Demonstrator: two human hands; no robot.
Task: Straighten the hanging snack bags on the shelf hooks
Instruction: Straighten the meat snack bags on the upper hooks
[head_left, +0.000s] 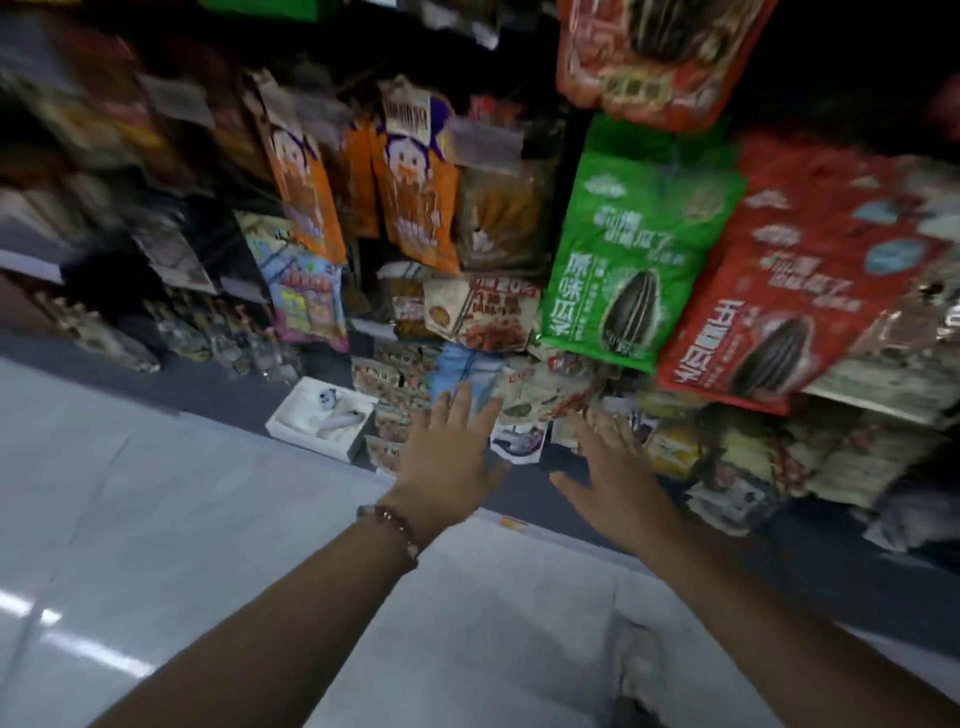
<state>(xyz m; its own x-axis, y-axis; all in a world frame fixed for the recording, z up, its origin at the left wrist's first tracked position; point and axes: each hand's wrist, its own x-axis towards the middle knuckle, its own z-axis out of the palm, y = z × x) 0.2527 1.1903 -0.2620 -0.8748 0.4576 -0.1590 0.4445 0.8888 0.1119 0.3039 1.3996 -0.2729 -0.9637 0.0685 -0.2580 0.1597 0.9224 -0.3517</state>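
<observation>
Rows of snack bags hang on the shelf hooks, blurred by motion. A green sunflower-seed bag hangs beside a red sunflower-seed bag. Orange bags hang to the left of them. Small white and red snack bags hang low on the shelf. My left hand, a bead bracelet on its wrist, reaches toward those low bags with straight spread fingers and holds nothing. My right hand reaches beside it, fingers spread, also holding nothing. Whether the fingertips touch the bags I cannot tell.
A white box stands on the floor at the foot of the shelf. Pale floor tiles fill the lower left. More packets crowd the low shelf at the right. Another red seed bag hangs overhead.
</observation>
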